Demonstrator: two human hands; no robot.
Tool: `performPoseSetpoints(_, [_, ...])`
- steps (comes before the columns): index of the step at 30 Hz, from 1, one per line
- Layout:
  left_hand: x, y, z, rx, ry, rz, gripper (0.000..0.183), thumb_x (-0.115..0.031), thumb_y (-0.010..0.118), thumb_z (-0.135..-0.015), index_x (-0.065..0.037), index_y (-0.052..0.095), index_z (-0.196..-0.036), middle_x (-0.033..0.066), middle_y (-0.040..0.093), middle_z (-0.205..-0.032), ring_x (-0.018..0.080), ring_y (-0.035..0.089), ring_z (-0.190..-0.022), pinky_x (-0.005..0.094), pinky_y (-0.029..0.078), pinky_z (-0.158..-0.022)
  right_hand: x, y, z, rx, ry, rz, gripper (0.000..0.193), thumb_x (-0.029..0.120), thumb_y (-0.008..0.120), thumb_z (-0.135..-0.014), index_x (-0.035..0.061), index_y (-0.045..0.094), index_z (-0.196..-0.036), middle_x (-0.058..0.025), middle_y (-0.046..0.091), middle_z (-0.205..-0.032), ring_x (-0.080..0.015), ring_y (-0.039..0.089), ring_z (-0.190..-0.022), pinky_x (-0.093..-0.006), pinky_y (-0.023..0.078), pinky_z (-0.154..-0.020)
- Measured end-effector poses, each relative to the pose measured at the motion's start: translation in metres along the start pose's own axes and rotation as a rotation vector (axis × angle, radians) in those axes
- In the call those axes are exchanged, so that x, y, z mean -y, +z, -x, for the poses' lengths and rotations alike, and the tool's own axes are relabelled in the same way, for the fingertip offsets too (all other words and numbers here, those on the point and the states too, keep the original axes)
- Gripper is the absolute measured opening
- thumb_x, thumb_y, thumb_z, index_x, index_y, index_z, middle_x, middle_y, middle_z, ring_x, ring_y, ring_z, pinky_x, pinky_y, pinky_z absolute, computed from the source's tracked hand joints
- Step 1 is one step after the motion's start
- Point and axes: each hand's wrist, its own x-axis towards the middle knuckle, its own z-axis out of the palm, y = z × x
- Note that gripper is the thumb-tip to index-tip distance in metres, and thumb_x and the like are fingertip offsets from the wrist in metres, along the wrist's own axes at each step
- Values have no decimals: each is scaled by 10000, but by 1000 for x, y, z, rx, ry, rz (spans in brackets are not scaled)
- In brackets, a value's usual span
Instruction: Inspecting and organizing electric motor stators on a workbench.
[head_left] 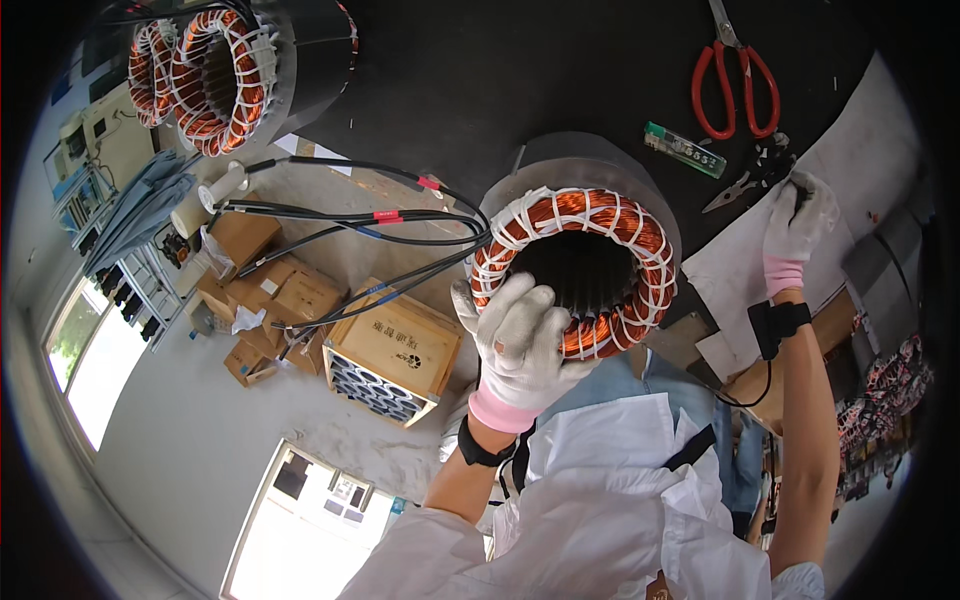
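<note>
A motor stator (520,215) with copper windings laced in white cord stands at the table's near edge, its round opening facing me. My left hand (520,335), in a white glove with a pink cuff, grips the lower left of the winding ring, fingers curled over into the bore. Black lead wires (400,228) with red marks run from the ring's left side. My right hand (800,215), gloved alike, is at the right with its fingers bent round something dark that I cannot make out. Beside its fingertips lie small pliers (733,190) with dark handles partly hidden among black scraps.
Red-handled scissors (735,85) and a green-and-clear narrow case (685,150) lie on the black tabletop (480,90). More wound stators (215,80) stand at far left. White thread spools (222,188), cardboard boxes (290,290) and a wooden crate (390,350) are on the left.
</note>
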Motion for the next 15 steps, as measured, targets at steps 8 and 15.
performPoseSetpoints(8, [-8,-9,-10,129,-16,-93,332,-340,664,-474,-71,597,-657,4,558,-956,234,452,-975,337,397,-804,4,-3,-2,-13,-35,8,129,100,547,-777,71,580,-898,-79,592,-867,-261,526,-874,-370,352,-843])
performPoseSetpoints(15, [-6,-8,-11,183,55,-145,417,-411,752,-529,-100,497,-642,-2,490,-979,246,409,-999,406,349,-840,-2,3,5,17,106,-159,152,96,541,-791,47,569,-932,-78,574,-897,-246,506,-894,-364,347,-865])
